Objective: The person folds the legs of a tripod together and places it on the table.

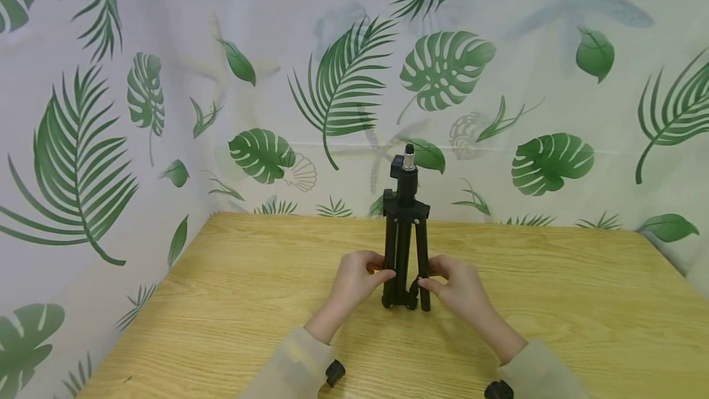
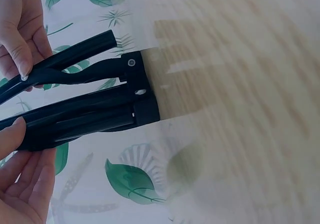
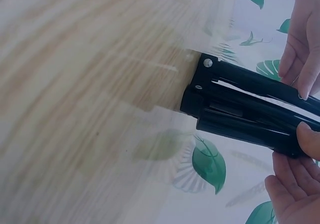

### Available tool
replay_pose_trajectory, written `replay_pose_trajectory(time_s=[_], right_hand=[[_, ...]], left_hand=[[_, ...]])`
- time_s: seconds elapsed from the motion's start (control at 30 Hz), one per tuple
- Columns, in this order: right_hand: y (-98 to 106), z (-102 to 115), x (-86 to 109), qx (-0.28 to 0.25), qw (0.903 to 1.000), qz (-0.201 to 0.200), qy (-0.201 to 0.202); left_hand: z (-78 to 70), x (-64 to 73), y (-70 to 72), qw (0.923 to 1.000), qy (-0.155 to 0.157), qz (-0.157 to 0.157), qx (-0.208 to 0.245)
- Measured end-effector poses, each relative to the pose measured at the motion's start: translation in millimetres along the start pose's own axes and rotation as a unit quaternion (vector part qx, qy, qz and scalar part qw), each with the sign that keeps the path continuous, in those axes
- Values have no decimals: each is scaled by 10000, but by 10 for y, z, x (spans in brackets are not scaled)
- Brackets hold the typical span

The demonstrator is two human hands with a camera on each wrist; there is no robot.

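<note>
A black tripod stand (image 1: 407,202) stands upright on the wooden table, its legs mostly folded in. At its top is a silver stud (image 1: 408,162) with a black tip, above a side knob (image 1: 396,167). My left hand (image 1: 354,276) holds the left leg low down between thumb and fingers. On the other side, my right hand (image 1: 460,285) pinches the right leg (image 1: 423,251), which leans a little away from the centre tube. A gap between that leg and the grouped tubes (image 2: 75,109) shows in the left wrist view. The right wrist view shows thumb and fingers around a leg (image 3: 240,126).
The wood-grain table (image 1: 249,300) reaches back to a white cloth backdrop (image 1: 354,97) printed with green leaves. Small black devices (image 1: 335,373) sit at both sleeves.
</note>
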State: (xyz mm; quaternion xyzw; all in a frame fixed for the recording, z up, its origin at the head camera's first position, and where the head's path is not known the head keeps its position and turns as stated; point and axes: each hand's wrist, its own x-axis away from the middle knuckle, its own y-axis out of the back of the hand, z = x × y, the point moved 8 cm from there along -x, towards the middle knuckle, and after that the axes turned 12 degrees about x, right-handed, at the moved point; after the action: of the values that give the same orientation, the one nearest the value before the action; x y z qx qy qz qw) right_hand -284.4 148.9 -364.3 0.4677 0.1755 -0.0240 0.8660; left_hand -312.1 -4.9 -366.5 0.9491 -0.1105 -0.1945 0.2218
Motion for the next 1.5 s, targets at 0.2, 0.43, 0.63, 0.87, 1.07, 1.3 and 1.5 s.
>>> replay_pose_trajectory(time_s=[0.2, 0.43, 0.63, 0.87, 1.07, 1.3, 1.5], right_hand=[[-46, 22, -36, 0, 10000, 16, -51], [-90, 53, -77, -63, 10000, 5, -53], [-91, 82, -108, -73, 10000, 37, 12], [-136, 84, -140, -114, 9977, 581, 323], [-337, -26, -158, 80, 9895, 1375, 440], [-568, -181, -156, 51, 9826, 1778, 531], [-643, -179, -139, -139, 9822, 1795, 543]], left_hand=[[9, -10, 8, 10000, 52, -6, -12], [13, -15, 4, 10000, 68, 45, 30], [33, -28, -1, 9999, 95, 44, 88], [30, -25, -14, 9998, 89, 71, 188], [22, -19, -9, 9997, 115, 66, 224], [37, -24, -11, 9996, 190, 65, 207], [31, -17, 0, 9995, 163, 60, 255]])
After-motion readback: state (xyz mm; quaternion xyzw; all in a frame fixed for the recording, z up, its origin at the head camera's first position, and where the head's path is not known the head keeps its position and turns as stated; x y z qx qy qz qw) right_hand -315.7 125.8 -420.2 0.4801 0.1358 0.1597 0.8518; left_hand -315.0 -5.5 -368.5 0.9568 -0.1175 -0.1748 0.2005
